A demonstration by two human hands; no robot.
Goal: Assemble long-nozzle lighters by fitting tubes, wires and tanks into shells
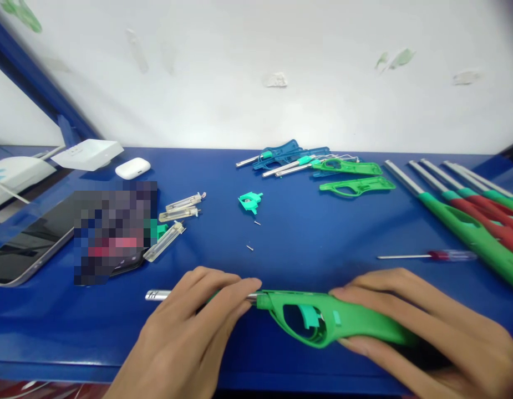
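Note:
A green gas lighter (323,318) lies level across both my hands near the front edge of the blue table. My left hand (198,327) is closed around its metal tube, whose slotted tip sticks out to the left. Around the green handle, my right hand (422,332) grips with thumb below and fingers on top. A teal trigger (310,317) shows inside the handle's loop. Beyond my hands lie a loose teal trigger piece (250,202) and two small screws, one nearer (250,247) and one farther (257,223).
Several clear fuel tanks (173,235) lie left, beside a phone (35,238) and a white earbud case (133,168). Lighter shells and tubes (351,187) rest at the back. On the right are a screwdriver (451,255) and several lighters (468,227).

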